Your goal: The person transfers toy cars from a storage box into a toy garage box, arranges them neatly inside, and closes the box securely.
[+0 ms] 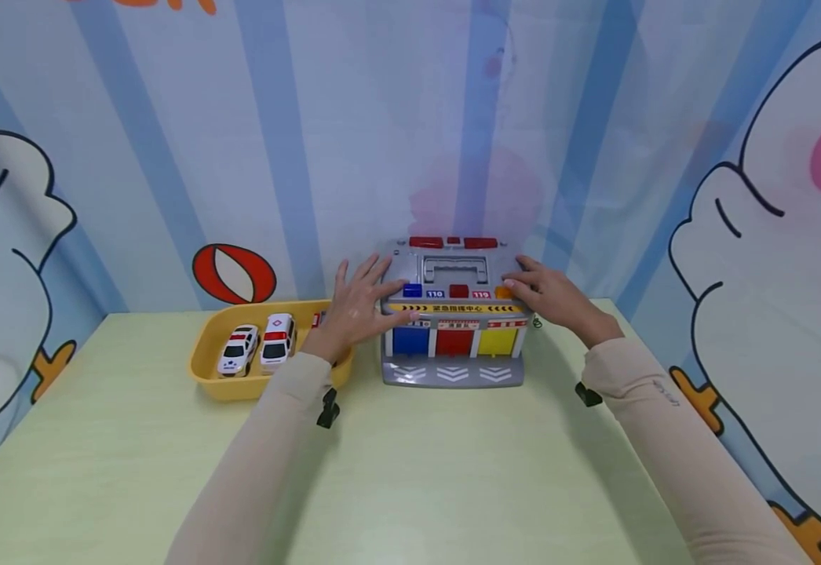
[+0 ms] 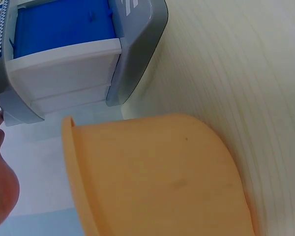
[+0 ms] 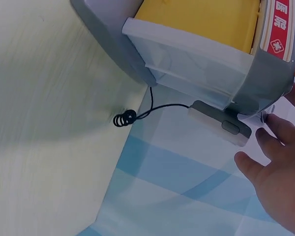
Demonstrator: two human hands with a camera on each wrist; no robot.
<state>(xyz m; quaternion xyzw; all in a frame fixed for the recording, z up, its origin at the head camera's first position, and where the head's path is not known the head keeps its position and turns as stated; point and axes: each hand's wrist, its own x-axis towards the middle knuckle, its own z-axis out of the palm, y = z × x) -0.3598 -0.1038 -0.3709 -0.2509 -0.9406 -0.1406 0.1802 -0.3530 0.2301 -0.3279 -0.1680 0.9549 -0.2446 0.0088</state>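
A grey toy emergency-station garage (image 1: 403,377) stands upright on the table, with a blue door (image 1: 410,342), a red door (image 1: 454,343) and a yellow door (image 1: 497,343), all closed. My left hand (image 1: 352,310) touches its upper left edge, fingers spread and thumb reaching along the front. At the upper right, my right hand (image 1: 555,297) rests on the roof with fingers extended near the orange button. The roof carries a folded handle (image 1: 456,271). On the garage's right side, a small grey-and-white handset (image 3: 219,125) hangs with a coiled black cord (image 3: 125,118).
Left of the garage is a yellow tray (image 1: 202,383) holding a toy police car (image 1: 238,351), a toy ambulance (image 1: 278,344) and a red toy (image 1: 317,319) partly hidden by my left hand. A printed cloth backdrop (image 1: 354,141) rises behind the pale table (image 1: 453,471).
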